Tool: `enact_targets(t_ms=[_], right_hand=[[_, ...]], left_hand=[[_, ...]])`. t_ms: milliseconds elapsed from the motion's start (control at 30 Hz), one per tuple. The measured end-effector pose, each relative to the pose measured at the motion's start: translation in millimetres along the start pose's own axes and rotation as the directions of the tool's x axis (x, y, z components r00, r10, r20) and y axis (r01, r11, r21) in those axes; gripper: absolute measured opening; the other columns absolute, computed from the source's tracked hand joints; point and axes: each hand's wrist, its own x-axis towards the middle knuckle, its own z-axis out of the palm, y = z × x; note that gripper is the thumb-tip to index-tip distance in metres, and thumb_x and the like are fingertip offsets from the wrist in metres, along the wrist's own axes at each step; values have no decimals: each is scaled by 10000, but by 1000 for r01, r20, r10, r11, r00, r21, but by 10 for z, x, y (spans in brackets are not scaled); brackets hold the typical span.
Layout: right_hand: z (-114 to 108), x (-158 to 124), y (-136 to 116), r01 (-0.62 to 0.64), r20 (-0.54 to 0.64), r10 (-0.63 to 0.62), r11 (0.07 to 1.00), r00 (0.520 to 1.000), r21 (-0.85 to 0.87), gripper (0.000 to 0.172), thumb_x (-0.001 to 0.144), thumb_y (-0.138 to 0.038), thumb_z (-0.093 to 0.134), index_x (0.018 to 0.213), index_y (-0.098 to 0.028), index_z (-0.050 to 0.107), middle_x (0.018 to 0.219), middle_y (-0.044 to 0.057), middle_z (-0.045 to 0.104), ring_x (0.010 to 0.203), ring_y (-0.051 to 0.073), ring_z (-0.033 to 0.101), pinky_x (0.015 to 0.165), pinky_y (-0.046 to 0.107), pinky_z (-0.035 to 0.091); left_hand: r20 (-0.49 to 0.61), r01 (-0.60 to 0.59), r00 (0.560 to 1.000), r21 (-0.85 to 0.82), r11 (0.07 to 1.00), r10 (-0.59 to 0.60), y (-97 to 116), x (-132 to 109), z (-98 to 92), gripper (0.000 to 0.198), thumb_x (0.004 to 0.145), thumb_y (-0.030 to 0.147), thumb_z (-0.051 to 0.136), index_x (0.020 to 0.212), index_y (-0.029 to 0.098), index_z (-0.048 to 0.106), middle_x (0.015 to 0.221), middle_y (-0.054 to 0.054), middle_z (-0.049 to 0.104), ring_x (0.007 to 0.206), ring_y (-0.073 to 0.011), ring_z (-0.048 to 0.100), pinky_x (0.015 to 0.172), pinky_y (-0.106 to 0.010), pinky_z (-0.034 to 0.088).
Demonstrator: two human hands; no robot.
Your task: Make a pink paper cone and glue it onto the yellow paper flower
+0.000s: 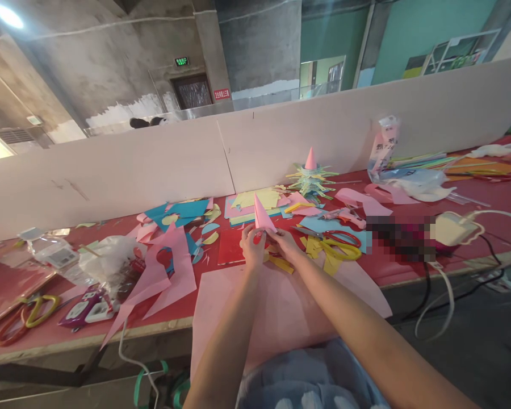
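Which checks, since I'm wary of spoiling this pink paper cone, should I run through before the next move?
1. Pink paper cone held: ok, left hand and right hand at its base.
2. Cone uncrushed: ok, its tip looks pointed.
3. Cone's seam fastened: cannot tell.
4. Red-handled scissors pointing away from the right hand: not ok, blades point toward it.
5. Space around the hands uncluttered: not ok, yellow paper scraps lie close.
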Motion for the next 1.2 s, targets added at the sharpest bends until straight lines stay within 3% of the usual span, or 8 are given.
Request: enact_targets(t_ms=[233,500,767,967,1200], right_hand=[[-27,49,26,34,-15,-33,999,999,27,324,643,-430,794,854,-197,716,853,53,727,902,209,674,815,343,538],[-28,33,4,29,-6,-29,998,1000,51,306,646,-414,797,848,-201,713,853,58,725,884,214,680,783,348,547],[-34,51,20,38,-4,-38,998,999,57,298,654,-429,791,835,-207,708,870,45,723,874,193,676,804,329,545],[12,-5,-23,27,14,-27,1000,1000,10,328,646,-447,788,850,-201,711,850,42,726,870,206,676,824,352,540],[33,-55,-53,-13,37,16,997,999,-78,330,672,-454,767,875,-199,721,899,50,727,861,196,682,809,322,535]], left_hand=[[45,-41,998,-78,996,44,27,-5,14,167,767,164,617,910,233,666,1189,-69,534,1164,-224,524,988,-378,443],[24,3,1000,-32,999,-2,56,-12,-7,102,836,286,578,862,234,661,1204,-71,542,1148,-240,519,915,-399,481],[35,-49,998,-75,996,52,17,-5,4,184,784,153,588,937,246,629,1175,-60,548,1140,-211,532,944,-370,471],[13,6,1000,-65,998,-5,27,-1,-8,89,806,267,614,892,242,610,1134,-48,555,1071,-198,558,881,-339,490],[-41,-1,999,-120,993,-4,-127,51,17,73,806,293,617,822,226,595,1017,-44,552,1096,-195,544,920,-341,461]])
